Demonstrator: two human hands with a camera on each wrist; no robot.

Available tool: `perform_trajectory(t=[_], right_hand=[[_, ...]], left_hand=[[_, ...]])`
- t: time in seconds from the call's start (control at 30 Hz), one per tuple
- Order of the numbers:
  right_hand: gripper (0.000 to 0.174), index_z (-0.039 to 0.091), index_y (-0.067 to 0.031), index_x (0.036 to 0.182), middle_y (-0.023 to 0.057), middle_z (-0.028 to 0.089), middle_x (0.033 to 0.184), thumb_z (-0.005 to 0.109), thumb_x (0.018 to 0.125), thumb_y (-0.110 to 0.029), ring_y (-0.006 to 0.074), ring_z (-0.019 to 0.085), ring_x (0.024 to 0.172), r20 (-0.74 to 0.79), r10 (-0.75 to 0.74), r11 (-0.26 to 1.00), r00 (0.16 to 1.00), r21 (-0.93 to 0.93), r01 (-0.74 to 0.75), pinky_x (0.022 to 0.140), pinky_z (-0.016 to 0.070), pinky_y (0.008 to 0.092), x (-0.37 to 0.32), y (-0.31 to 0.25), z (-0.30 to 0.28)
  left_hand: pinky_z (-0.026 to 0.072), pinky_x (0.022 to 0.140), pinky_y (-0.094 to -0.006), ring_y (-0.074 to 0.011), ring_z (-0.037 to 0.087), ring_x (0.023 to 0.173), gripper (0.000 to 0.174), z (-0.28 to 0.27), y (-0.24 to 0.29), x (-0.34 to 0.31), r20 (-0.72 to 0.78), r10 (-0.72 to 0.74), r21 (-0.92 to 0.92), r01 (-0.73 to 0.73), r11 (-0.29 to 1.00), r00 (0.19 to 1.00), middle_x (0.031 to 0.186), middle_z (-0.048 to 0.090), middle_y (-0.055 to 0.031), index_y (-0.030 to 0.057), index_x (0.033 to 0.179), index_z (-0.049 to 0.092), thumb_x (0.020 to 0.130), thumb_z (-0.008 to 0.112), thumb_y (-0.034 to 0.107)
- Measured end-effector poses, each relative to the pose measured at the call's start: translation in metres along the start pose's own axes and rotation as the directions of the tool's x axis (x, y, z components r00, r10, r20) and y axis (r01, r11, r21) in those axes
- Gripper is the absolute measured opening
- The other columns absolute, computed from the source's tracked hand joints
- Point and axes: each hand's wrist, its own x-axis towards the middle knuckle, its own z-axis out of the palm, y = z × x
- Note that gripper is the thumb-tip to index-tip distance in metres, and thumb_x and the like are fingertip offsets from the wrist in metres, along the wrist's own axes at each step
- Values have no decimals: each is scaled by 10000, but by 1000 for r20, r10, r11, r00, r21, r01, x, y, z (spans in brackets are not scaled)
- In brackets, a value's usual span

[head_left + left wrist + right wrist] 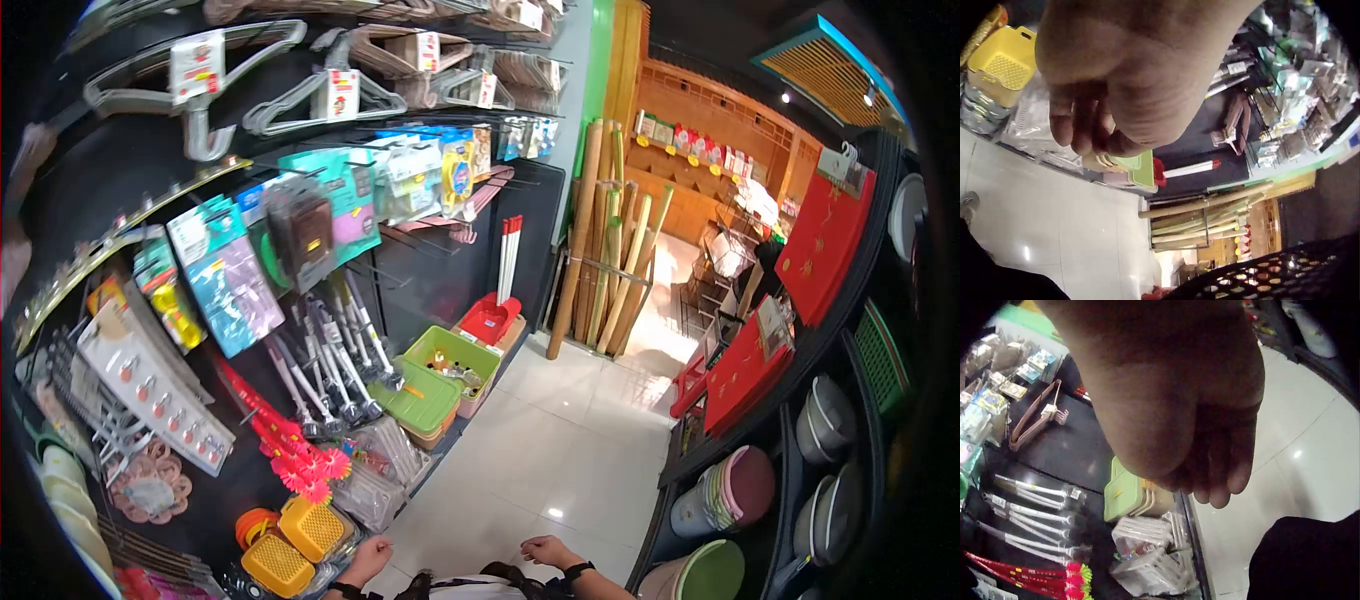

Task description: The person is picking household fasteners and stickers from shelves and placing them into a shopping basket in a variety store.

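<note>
Both hands hang low in front of the body and hold nothing that shows. The left hand (366,562) is near the yellow baskets (279,563) at the bottom of the shelf; in the left wrist view its fingers (1082,125) bend loosely. Over the tiled floor (540,440) is the right hand (551,551), apart from any goods. In the right wrist view its fingers (1222,469) hang loosely bent. Clear plastic packs (375,480) and a green lidded box (420,400) lie beyond the left hand.
On the left wall hang hangers (325,100), packaged goods and brushes. Bamboo poles (600,270) stand in a rack at the aisle's far end, near a red dustpan (490,318). Shelves on the right hold buckets (715,570), basins (828,420) and red mats (825,245).
</note>
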Motion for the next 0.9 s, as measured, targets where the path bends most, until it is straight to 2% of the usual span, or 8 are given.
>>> perform_trajectory(t=[0.07,0.3,0.33,0.43,0.5,0.77,0.83,0.9], right_hand=[[306,657,-33,1135,74,706,990,576,938,-253,161,691,857,-7,-11,1000,1000,7,11,681,563,276,17,-1,-16],[363,667,3,1083,104,711,912,578,912,-303,170,689,789,-8,-57,998,998,-5,57,695,553,294,103,-55,-107],[394,662,7,1091,102,714,925,576,904,-329,178,691,808,-12,-104,994,994,-42,104,722,553,304,119,-71,-127],[389,656,13,1098,98,715,930,555,918,-316,176,689,817,-2,-179,980,984,-88,178,734,548,302,157,-119,-184],[382,653,20,1096,108,713,944,538,931,-304,182,691,840,8,-209,970,978,-129,208,731,545,306,179,-159,-223],[353,641,-2,1142,111,701,999,540,945,-276,191,686,871,87,-387,905,918,-156,396,746,549,318,258,-278,-310],[351,642,-1,1142,111,703,987,534,948,-273,189,687,869,81,-475,862,876,-159,482,737,547,316,279,-315,-319],[350,642,-2,1143,107,704,978,539,949,-274,187,688,867,80,-517,827,852,-210,521,735,543,310,298,-358,-331]], left_hand=[[500,697,-268,-110,604,750,194,8,34,33,83,88,1,-89,996,993,819,660,-49,30,1001,651,840,655,139],[470,687,-239,-76,567,753,208,56,154,107,142,40,-40,-35,999,989,832,629,-9,31,1046,636,869,642,141],[454,652,-225,-66,547,718,205,68,155,125,143,85,-199,-56,978,986,795,609,1,22,1047,632,872,637,129],[451,641,-222,-64,538,699,204,93,178,159,85,19,-74,-13,997,996,776,602,5,13,1052,626,877,630,117],[451,632,-223,-58,530,687,203,111,200,182,62,-40,-152,49,987,997,760,595,10,19,1064,623,879,624,103],[463,664,-222,-61,541,722,176,153,268,263,-5,124,-141,-123,982,992,822,617,7,16,1052,632,889,618,78],[458,624,-289,-105,521,699,148,153,265,292,-25,121,-81,-123,989,992,754,573,-49,26,973,595,926,581,167],[472,687,-311,-124,528,754,114,152,290,308,-47,106,-66,-108,992,993,797,589,-61,23,984,608,914,576,107]])
